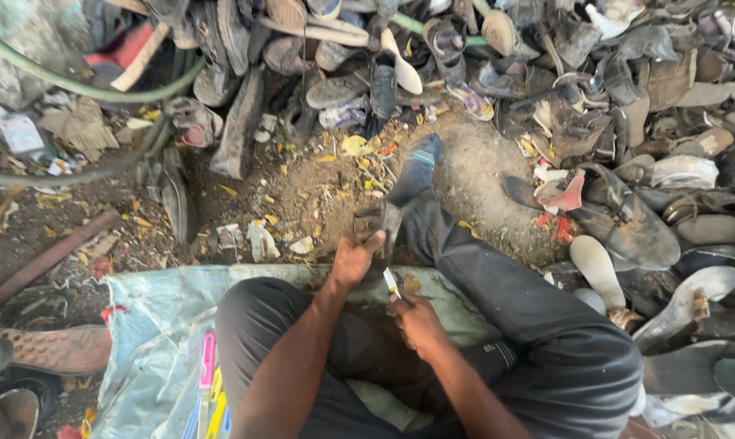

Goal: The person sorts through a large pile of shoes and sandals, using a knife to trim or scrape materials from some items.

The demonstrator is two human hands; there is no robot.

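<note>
Head view: left hand [354, 258] clamps the dark shoe piece [381, 221], right hand [417, 319] fisted on the knife [392, 282]. Cut away from my fingers, short strokes.

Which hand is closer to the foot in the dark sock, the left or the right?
The left. The left hand grips a dark shoe piece just below the sock. The right hand sits lower, nearer the body, holding a small knife.
</note>
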